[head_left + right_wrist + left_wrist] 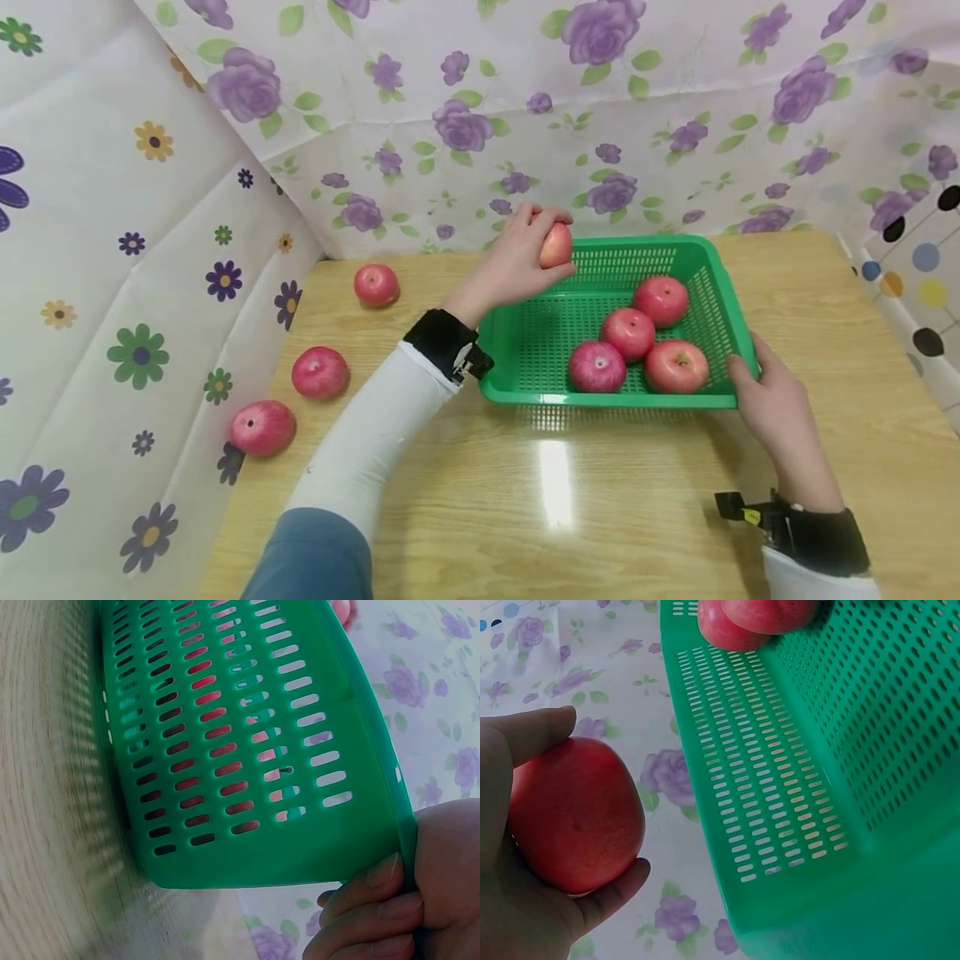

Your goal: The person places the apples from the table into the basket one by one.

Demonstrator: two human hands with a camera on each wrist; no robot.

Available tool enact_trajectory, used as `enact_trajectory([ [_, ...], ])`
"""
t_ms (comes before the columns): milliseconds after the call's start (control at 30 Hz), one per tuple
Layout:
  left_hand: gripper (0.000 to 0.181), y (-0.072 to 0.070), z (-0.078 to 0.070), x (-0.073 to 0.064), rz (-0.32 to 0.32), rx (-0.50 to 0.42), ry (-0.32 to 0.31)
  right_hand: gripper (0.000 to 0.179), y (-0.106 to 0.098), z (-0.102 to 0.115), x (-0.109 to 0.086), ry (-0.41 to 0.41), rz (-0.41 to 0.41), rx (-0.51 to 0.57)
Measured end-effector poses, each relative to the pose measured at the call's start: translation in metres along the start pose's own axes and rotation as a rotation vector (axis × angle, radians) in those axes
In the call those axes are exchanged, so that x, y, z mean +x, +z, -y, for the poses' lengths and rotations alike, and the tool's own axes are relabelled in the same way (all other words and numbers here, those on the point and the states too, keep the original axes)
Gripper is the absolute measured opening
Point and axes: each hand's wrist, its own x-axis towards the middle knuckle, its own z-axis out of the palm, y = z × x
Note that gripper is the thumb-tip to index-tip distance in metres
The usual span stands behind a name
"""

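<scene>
My left hand (517,258) grips a red apple (557,246) over the back left part of a green plastic basket (525,398). In the left wrist view the held apple (577,814) sits between thumb and fingers, beside the basket's slotted wall (761,772). Several apples lie together in the basket's right half, among them a dark red one (597,367) and a paler one with a stem (677,367). At the front right corner my right hand (776,408) holds the basket's rim; in the right wrist view its fingers (375,907) curl round that rim.
Three more apples stand on the wooden table (465,500) to the left: one at the back (377,285), one in the middle (320,372) and one nearest the left edge (262,428). A flowered sheet (465,125) hangs behind the table, another (142,275) along its left side.
</scene>
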Motion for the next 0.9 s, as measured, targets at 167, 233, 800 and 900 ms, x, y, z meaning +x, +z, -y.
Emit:
enact_trajectory([
  [167,0.062,0.005,-0.004,0.006,0.031,0.006,0.024,0.067,-0.002,0.001,-0.001,-0.006,-0.010,-0.009],
  [233,0.064,0.006,-0.007,0.008,0.048,0.009,0.032,0.068,-0.002,0.001,-0.002,-0.006,-0.011,-0.009],
  [800,0.059,0.019,-0.015,0.019,0.091,-0.020,0.097,0.069,-0.001,0.002,-0.003,-0.021,-0.006,0.015],
  [900,0.059,0.023,-0.015,0.020,0.117,-0.022,0.108,0.068,-0.001,0.001,-0.002,-0.020,-0.006,0.015],
])
